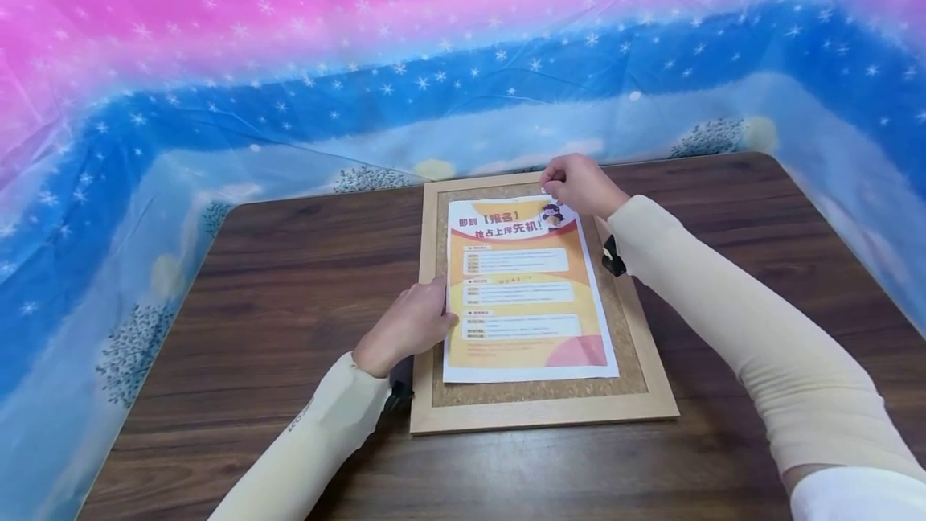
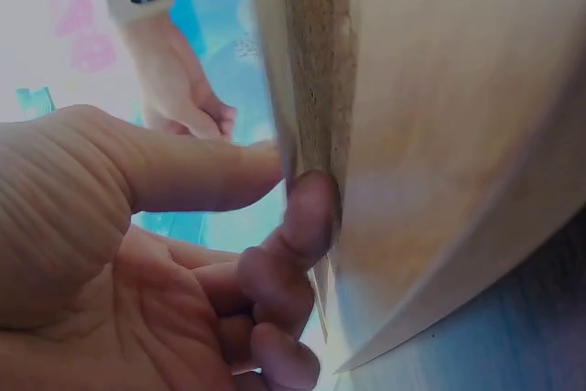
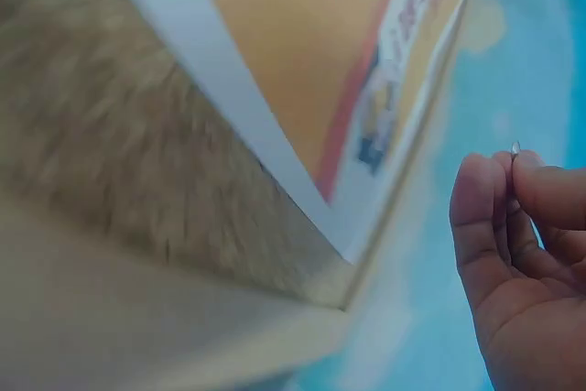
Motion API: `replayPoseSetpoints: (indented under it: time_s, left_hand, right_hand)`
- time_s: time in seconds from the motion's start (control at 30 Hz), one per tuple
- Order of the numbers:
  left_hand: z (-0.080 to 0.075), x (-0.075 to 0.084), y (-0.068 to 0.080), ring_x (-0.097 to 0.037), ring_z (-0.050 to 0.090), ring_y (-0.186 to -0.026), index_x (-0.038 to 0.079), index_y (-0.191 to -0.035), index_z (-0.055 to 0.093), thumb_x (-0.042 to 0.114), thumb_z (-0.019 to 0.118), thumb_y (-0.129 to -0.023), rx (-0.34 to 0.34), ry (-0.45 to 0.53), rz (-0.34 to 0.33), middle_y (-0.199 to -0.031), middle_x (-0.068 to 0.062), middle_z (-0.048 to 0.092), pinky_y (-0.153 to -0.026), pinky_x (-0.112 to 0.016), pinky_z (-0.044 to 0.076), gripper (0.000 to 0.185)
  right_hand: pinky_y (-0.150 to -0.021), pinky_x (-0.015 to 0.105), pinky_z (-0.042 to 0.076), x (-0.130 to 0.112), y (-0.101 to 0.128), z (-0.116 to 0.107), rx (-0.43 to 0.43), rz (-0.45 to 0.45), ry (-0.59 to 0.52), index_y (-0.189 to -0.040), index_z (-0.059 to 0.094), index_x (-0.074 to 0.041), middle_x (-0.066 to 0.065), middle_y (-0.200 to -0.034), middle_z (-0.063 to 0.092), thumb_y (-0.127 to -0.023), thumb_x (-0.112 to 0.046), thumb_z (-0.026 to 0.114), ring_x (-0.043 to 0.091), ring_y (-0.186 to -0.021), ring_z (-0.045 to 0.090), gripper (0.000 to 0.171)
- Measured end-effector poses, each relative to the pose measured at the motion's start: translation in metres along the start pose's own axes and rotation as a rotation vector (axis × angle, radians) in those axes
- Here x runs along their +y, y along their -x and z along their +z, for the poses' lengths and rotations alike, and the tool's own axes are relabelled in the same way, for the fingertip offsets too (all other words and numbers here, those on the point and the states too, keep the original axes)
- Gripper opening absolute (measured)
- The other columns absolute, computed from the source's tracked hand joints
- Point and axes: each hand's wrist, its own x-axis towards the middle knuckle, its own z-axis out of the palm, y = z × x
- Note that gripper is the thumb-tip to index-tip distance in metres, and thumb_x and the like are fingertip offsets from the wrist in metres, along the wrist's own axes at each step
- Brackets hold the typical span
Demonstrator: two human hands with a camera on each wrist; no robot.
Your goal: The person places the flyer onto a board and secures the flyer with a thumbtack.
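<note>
A printed poster (image 1: 521, 288) in orange and yellow lies on a wood-framed cork board (image 1: 546, 412). At the poster's left edge, my left hand (image 1: 408, 324) holds the margin with thumb and curled fingers; the left wrist view shows the thumb (image 2: 211, 171) and fingertips meeting at that edge. Near the poster's top right corner, my right hand (image 1: 584, 187) hovers over the board. It pinches a tiny shiny thumbtack (image 3: 515, 146) between thumb and fingertips, mostly hidden by them. The poster's top right corner (image 3: 346, 249) lies over the cork in the right wrist view.
The board sits on a dark wooden table (image 1: 304, 304), close to its back edge. Behind the table hangs a pink and blue cloth (image 1: 405, 79) with snowflakes. Black straps (image 1: 613, 256) are around the wrists over pale sleeves (image 1: 731, 304).
</note>
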Motion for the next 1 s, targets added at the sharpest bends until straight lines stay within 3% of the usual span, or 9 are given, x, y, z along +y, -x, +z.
replayPoseSetpoints:
  time_s: [0.2,0.6,1.0]
  left_hand:
    - [0.003,0.001,-0.002,-0.012,0.058,-0.075,0.004,-0.133,0.044,0.011,0.064,-0.09,-0.045,-0.012,0.007,-0.101,-0.004,0.063,-0.061,-0.029,0.046,0.048]
    - [0.003,0.0,-0.005,-0.012,0.057,-0.065,0.002,-0.121,0.051,0.013,0.065,-0.09,-0.069,-0.073,0.012,-0.091,-0.004,0.061,-0.052,-0.027,0.044,0.036]
    - [-0.001,-0.005,-0.006,-0.01,0.057,-0.066,0.003,-0.123,0.053,0.015,0.065,-0.09,-0.074,-0.141,0.016,-0.098,-0.005,0.064,-0.055,-0.028,0.044,0.037]
  right_hand:
    - [-0.07,0.037,0.046,0.008,-0.019,0.012,-0.055,0.075,-0.059,-0.105,0.062,-0.002,0.015,-0.096,0.059,-0.099,-0.011,0.049,0.027,-0.081,0.056,0.017]
    - [-0.064,0.034,0.043,0.014,-0.036,0.024,-0.069,0.114,-0.029,-0.101,0.065,-0.004,0.014,-0.092,0.06,-0.096,-0.012,0.054,0.024,-0.075,0.054,0.014]
    - [-0.073,0.037,0.044,0.007,-0.044,0.028,-0.099,0.122,-0.038,-0.1,0.065,-0.004,0.013,-0.096,0.06,-0.096,-0.012,0.056,0.025,-0.083,0.056,0.013]
